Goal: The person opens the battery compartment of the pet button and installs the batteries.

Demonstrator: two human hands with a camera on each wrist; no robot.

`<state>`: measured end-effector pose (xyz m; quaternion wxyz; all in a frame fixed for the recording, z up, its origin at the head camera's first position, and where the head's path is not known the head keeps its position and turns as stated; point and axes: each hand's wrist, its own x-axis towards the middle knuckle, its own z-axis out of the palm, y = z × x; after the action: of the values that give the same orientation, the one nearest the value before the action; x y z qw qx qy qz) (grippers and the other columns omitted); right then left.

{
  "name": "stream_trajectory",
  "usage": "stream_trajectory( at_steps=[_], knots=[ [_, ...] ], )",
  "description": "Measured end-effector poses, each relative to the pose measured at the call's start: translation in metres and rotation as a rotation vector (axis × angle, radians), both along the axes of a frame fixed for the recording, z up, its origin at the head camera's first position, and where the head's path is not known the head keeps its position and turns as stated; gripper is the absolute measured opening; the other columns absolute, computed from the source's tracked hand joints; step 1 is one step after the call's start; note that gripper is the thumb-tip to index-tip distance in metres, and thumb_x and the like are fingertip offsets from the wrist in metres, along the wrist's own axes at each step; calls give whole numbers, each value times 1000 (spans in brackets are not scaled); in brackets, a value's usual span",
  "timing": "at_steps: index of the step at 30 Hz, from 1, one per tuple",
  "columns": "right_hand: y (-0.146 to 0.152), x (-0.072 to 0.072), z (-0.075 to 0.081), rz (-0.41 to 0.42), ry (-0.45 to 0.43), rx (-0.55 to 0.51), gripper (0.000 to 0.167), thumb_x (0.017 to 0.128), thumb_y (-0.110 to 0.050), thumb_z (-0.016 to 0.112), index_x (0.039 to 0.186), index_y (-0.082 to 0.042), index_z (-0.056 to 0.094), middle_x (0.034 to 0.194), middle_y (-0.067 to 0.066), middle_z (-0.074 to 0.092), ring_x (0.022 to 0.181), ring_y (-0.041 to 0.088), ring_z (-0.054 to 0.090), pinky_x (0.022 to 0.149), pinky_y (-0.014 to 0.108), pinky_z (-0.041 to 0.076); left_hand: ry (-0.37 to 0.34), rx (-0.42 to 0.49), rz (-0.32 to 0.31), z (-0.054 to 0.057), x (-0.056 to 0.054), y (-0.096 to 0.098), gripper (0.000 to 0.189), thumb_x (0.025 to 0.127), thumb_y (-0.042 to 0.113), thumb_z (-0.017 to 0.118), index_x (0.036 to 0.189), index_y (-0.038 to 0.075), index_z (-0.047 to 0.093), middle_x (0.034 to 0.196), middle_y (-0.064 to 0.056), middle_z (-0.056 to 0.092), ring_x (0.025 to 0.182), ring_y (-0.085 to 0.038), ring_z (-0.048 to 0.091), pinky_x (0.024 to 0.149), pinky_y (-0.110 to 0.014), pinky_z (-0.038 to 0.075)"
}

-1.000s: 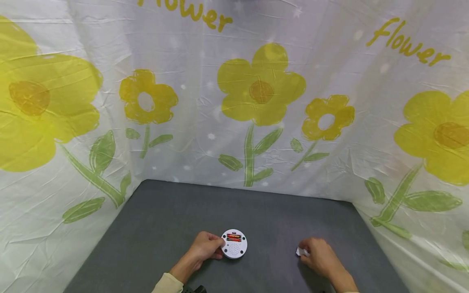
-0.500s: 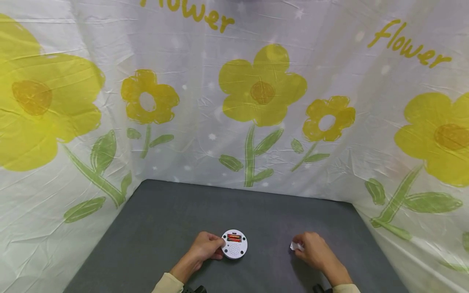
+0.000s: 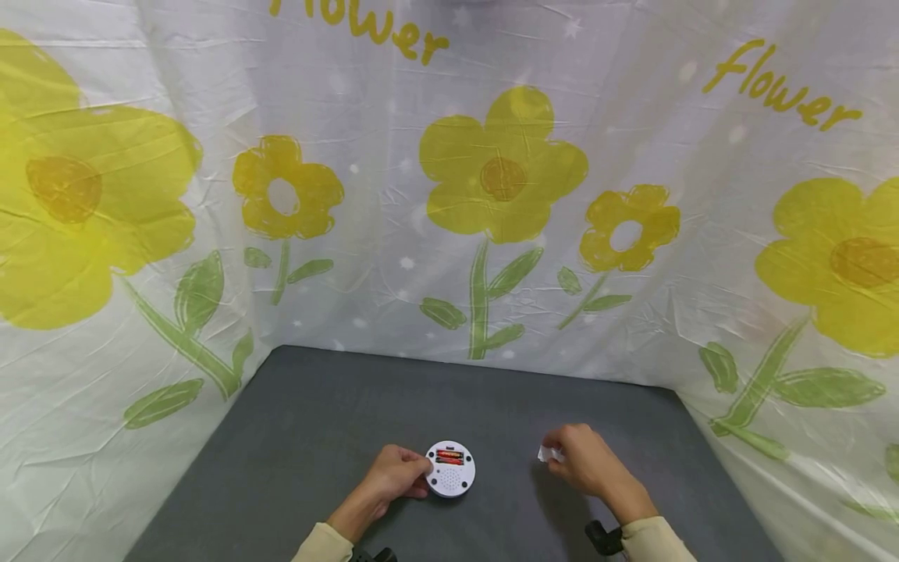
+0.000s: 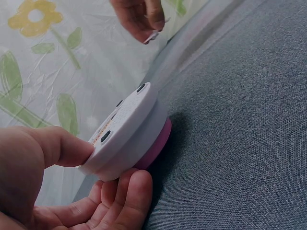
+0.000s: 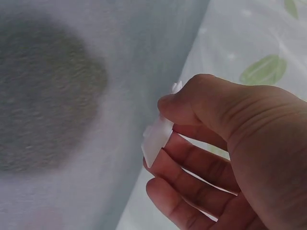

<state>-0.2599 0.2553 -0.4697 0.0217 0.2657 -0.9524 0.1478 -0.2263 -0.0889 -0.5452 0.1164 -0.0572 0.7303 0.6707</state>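
White device (image 3: 450, 476) (two batteries (image 3: 449, 453) (image 3: 449, 461)), one white piece (image 5: 156, 139), two hands (image 3: 395, 474) (image 3: 584, 459)

Seen from the head, a cream long sleeve (image 3: 323, 544) lies toward seven o'clock and ends at the wrist of the bare left hand (image 3: 396, 472). Its match, a second cream sleeve (image 3: 653, 540), sits near five o'clock behind the bare right hand (image 3: 586, 460). At that cuff's ten o'clock is a black wrist piece (image 3: 602, 537), blocky with rounded corners; another black piece (image 3: 383, 556), partly cropped, shows between six and seven.
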Motion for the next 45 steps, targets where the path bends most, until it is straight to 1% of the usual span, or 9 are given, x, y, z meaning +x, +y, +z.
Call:
stream_trajectory(
  at_steps=[3,6,13,23,27,31,39,45],
  knots=[
    [-7,-3,7,26,24,9,16,86,-4,85,101,-10,84,94,0,80,82,17,73,68,36,62,-2,1,-1,0,0,0,21,88,4,68,102,-12,73,86,-10,74,67,-12,70,63,-28,67],
    [-14,-6,13,43,28,16,15,88,-5,84,102,-11,83,95,0,80,85,20,74,69,37,63,-4,0,-2,0,-1,0,21,89,4,68,102,-12,73,86,-10,74,68,-12,70,64,-28,67],
    [-28,-9,22,92,51,30,14,90,-5,84,103,-11,82,95,2,78,83,18,72,69,36,62,-6,-1,-2,0,0,-1,22,88,4,68,102,-12,74,86,-10,74,67,-12,70,64,-29,67],
    [-46,-10,25,126,83,34,14,89,-5,86,102,-9,82,93,2,77,83,17,72,69,35,62,9,7,3,-3,2,-1,22,89,5,69,103,-12,73,84,-9,74,65,-12,69,62,-27,66],
    [-53,-12,26,136,106,29,14,89,-4,86,102,-9,82,93,3,77,82,17,72,69,35,62,17,16,0,-5,1,0,23,89,5,68,104,-13,73,83,-8,73,65,-11,69,62,-27,66],
    [-61,-13,27,150,131,31,14,88,-4,86,100,-9,82,92,3,77,82,17,72,69,34,62,20,13,-1,-4,0,0,23,90,5,68,104,-13,72,83,-8,73,65,-12,69,62,-27,66],
    [-77,-13,29,190,127,39,13,88,-3,86,99,-8,81,92,5,76,83,19,73,69,34,62,25,6,-1,-3,1,0,22,90,5,69,103,-12,73,83,-8,73,65,-11,69,62,-27,66],
    [-88,-14,29,208,130,62,14,90,-3,86,102,-7,81,95,5,77,85,20,74,71,34,64,21,11,-2,-4,1,0,22,90,5,69,103,-12,73,83,-9,74,65,-11,69,62,-27,66]
  ],
)
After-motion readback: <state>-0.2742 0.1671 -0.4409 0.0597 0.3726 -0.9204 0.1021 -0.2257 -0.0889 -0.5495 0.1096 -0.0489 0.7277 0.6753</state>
